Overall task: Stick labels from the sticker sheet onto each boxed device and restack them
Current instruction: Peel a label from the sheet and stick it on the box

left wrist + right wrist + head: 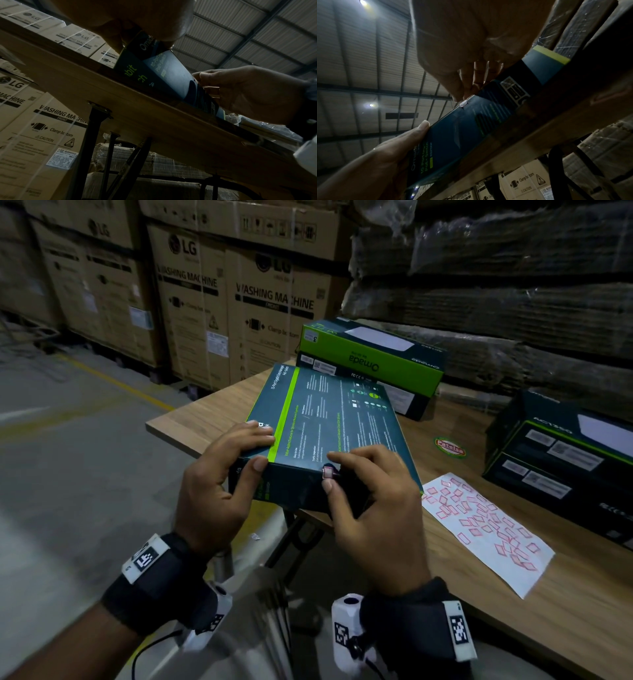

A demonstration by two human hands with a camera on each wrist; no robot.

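Two hands on the dark boxed device (329, 419): left hand (219, 484) gripping its corner, right hand (373, 501) pinching a small label (328, 473) against its near edge.

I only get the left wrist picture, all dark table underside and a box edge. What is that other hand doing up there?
Observer: The right hand pinches a small pink label against the box's near top edge.
Visitor: Where do labels come from?
Observer: A white sticker sheet lies on the table, right of the box.
Visitor: Any other boxes?
Observer: Yes, a green-topped box sits behind it.
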